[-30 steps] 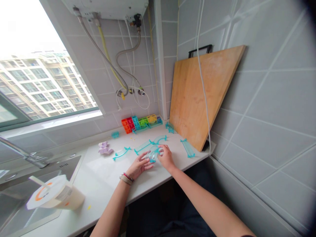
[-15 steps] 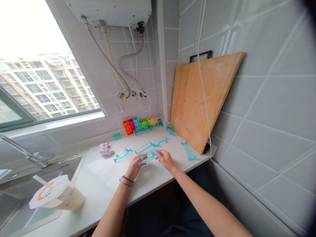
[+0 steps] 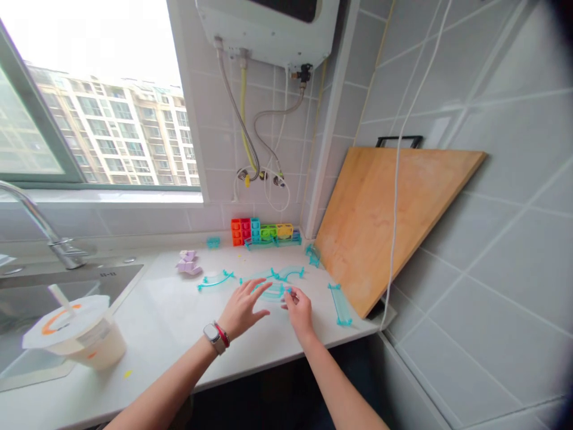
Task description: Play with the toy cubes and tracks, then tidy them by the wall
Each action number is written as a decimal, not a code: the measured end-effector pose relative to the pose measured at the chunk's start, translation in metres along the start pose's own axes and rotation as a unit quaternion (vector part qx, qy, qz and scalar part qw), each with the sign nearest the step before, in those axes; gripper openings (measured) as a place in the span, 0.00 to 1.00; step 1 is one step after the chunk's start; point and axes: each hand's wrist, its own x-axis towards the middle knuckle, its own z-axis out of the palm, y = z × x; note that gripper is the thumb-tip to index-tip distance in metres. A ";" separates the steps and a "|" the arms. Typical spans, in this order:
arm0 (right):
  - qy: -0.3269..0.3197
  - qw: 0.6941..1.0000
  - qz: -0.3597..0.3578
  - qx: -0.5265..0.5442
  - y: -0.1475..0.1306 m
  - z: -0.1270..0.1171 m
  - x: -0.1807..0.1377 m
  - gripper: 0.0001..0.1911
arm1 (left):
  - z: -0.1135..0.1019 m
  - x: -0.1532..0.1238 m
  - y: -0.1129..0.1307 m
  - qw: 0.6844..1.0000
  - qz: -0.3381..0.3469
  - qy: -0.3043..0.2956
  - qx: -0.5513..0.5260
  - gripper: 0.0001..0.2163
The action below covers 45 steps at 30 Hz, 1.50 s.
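A translucent teal curved toy track piece (image 3: 274,291) is low over the white counter, partly behind my fingers. My right hand (image 3: 299,307) pinches its right end between thumb and fingertips. On the other side, my left hand (image 3: 244,307) has its fingers spread and holds nothing, its fingertips near the piece's left end; whether they touch cannot be made out. More teal track pieces lie around: one curved piece (image 3: 216,280) to the left, a joined curved pair (image 3: 289,274) just beyond my hands, and a straight one (image 3: 341,304) to the right.
Colourful toy blocks (image 3: 262,232) stand by the back wall. Lilac folded pieces (image 3: 188,263) lie left of the track. A lidded drink cup (image 3: 74,331) stands beside the sink (image 3: 129,280). On the right, a wooden board (image 3: 394,215) leans against the wall, a white cord (image 3: 397,179) hanging before it.
My left hand has let go of the teal track piece and spread its fingers. My right hand keeps its end. The camera view has shifted and turned.
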 end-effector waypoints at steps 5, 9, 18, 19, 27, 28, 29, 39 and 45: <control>-0.016 1.000 0.015 0.010 -0.008 -0.002 -0.003 0.25 | -0.005 0.032 0.006 0.997 0.020 -0.002 0.081 0.17; -0.022 0.998 0.047 0.044 -0.009 -0.002 -0.003 0.27 | -0.021 0.072 0.005 0.988 -0.001 -0.007 0.152 0.19; -0.113 0.993 0.024 -0.017 -0.005 0.004 -0.008 0.14 | -0.085 0.181 -0.035 0.935 -0.093 0.006 0.341 0.17; -0.115 0.993 0.021 -0.018 -0.005 0.004 -0.009 0.14 | -0.091 0.186 -0.042 0.928 -0.105 0.005 0.359 0.16; -0.135 0.988 -0.025 -0.066 -0.010 0.002 -0.012 0.13 | -0.127 0.192 -0.089 0.876 -0.201 0.020 0.437 0.16; -0.137 0.987 -0.030 -0.077 -0.011 0.002 -0.013 0.13 | -0.129 0.191 -0.094 0.872 -0.212 0.023 0.440 0.16; -0.140 0.986 -0.032 -0.084 -0.013 0.001 -0.013 0.13 | -0.131 0.190 -0.099 0.869 -0.223 0.024 0.442 0.16; -0.158 0.981 -0.032 -0.107 -0.024 0.001 -0.018 0.09 | -0.123 0.192 -0.111 0.880 -0.230 -0.007 0.415 0.15; -0.170 0.977 -0.036 -0.121 -0.025 0.000 -0.020 0.09 | -0.084 0.206 -0.094 0.892 -0.132 -0.099 0.422 0.15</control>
